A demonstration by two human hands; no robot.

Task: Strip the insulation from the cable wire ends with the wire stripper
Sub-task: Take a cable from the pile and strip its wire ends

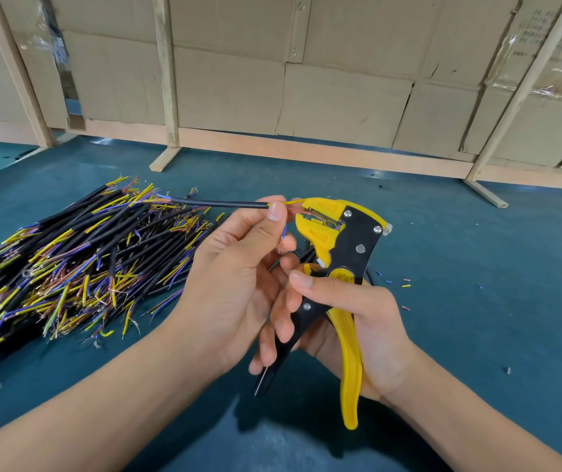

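Observation:
My left hand (238, 267) pinches a short black cable (218, 202) between thumb and fingers, held level above the table. The cable's thin inner wires at its right end reach into the jaws of a yellow and black wire stripper (337, 240). A blue inner wire hangs down beside my thumb. My right hand (351, 318) grips the stripper's two handles, with the jaws pointing up and left. The cable's far end shows yellow, blue and brown wires.
A big pile of short black cables (68, 260) with yellow, blue and brown wire ends lies on the teal table mat (477, 267) at the left. Small bits of cut insulation (405, 284) lie to the right of the stripper. Cardboard panels in wooden frames (272, 97) stand behind.

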